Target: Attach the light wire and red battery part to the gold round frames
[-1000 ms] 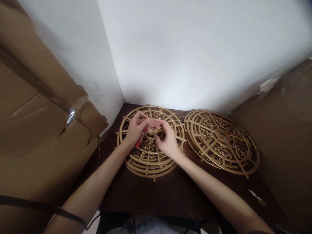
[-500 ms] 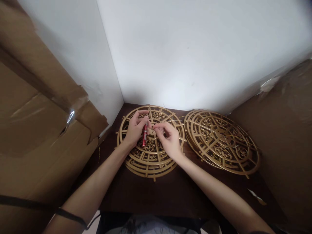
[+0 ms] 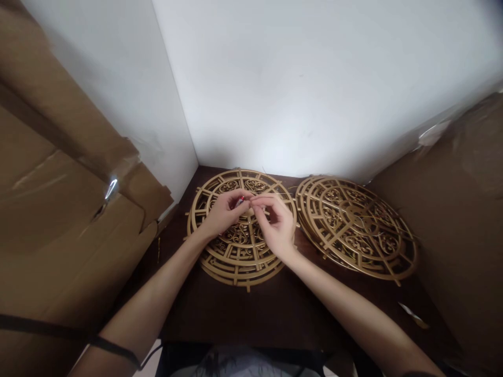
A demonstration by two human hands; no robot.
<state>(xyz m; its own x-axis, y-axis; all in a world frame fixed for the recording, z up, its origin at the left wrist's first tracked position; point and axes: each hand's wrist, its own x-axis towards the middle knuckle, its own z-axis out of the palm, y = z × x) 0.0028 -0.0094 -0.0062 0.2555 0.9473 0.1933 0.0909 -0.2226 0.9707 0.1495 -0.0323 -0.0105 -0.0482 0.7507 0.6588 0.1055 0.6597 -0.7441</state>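
Observation:
Two stacks of round gold fretwork discs lie on a dark brown table (image 3: 251, 314). Both my hands work over the centre of the left stack (image 3: 220, 262). My left hand (image 3: 223, 214) is closed around a small red tool (image 3: 240, 200), of which only the tip shows between the fingers. My right hand (image 3: 277, 222) pinches something very thin at the disc's hub, right beside the red tip; what it holds is too small to make out. The right stack (image 3: 356, 228) lies untouched beside my right wrist.
White walls meet in a corner behind the discs. A large cardboard sheet (image 3: 58, 209) leans on the left and another (image 3: 459, 209) on the right, hemming in the table. A small pale scrap (image 3: 411, 314) lies near the table's right front.
My left hand has turned the red tool from pointing down to tucked inside the fist, tip up. My right hand has lifted slightly and closed in against the left fingertips.

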